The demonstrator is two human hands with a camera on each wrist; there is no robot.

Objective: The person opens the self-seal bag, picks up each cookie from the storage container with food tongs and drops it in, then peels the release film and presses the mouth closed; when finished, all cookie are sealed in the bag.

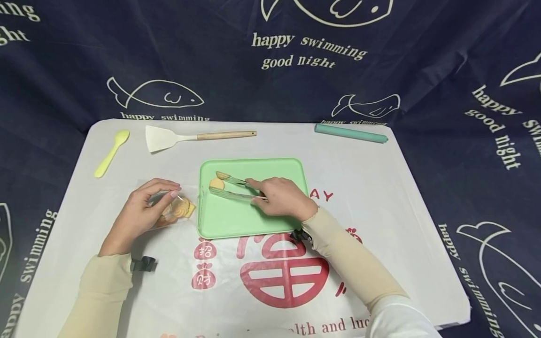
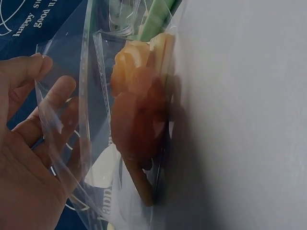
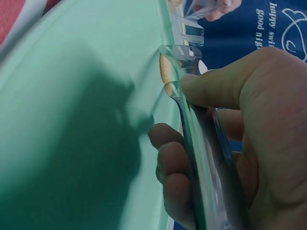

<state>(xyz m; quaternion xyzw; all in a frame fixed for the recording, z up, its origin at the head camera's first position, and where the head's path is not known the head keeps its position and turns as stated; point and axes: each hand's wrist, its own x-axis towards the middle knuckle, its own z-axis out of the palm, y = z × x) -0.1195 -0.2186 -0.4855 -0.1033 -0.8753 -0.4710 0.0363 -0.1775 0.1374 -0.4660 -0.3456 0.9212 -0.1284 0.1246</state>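
Observation:
My left hand (image 1: 137,213) pinches the rim of a clear plastic bag (image 2: 86,129) between thumb and fingers, just left of the green tray (image 1: 249,220). Several biscuits (image 2: 139,115) of different shapes lie inside the bag. In my right hand (image 1: 281,197) is a pair of metal tongs (image 1: 238,193), held over the tray and pointing left. Between the spread tong tips, near the tray's left side, sits a round biscuit (image 1: 217,183). The right wrist view shows this biscuit (image 3: 165,68) edge-on beside the tips; whether both tips touch it I cannot tell.
Along the back of the white table (image 1: 160,291) lie a yellow spoon (image 1: 112,154), a white spatula (image 1: 162,139) with a wooden handle, and a teal rod (image 1: 351,133). A dark blue printed cloth (image 1: 236,94) hangs behind the table.

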